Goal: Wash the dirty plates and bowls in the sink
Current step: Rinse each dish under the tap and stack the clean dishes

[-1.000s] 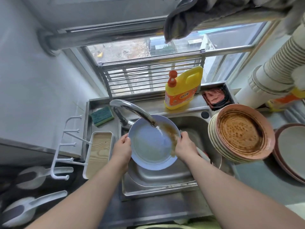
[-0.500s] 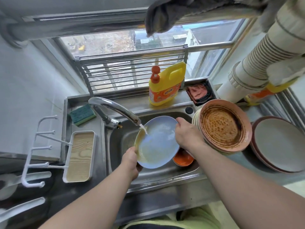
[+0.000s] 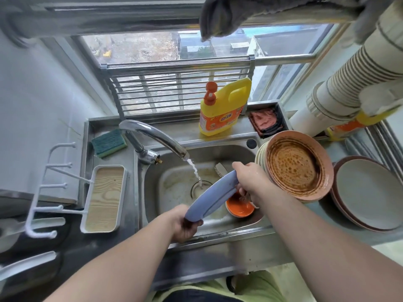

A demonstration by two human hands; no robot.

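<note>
A light blue plate [image 3: 212,198] is tipped nearly on edge over the steel sink [image 3: 239,231], its underside facing me. My left hand [image 3: 184,225] grips its lower rim. My right hand [image 3: 247,182] grips its upper rim from the right. Water pours from the tap [image 3: 157,136] onto the drain, left of the plate. An orange bowl [image 3: 238,209] sits in the basin under the plate. A dish brush [image 3: 220,170] lies at the basin's back. A stack of dirty plates, topped by a brown-stained pink one [image 3: 298,165], stands on the sink's right edge.
Yellow detergent bottle [image 3: 222,110] stands behind the sink, beside a red cloth in a tray [image 3: 265,122]. A green sponge [image 3: 109,142] lies at back left. Grey plates [image 3: 368,192] are stacked at right. A white rack with a wooden tray [image 3: 103,199] sits left.
The plate has been tipped from face-up under the stream to nearly on edge, out of the water. My left hand dropped lower; the view shifted, uncovering the drain and orange bowl.
</note>
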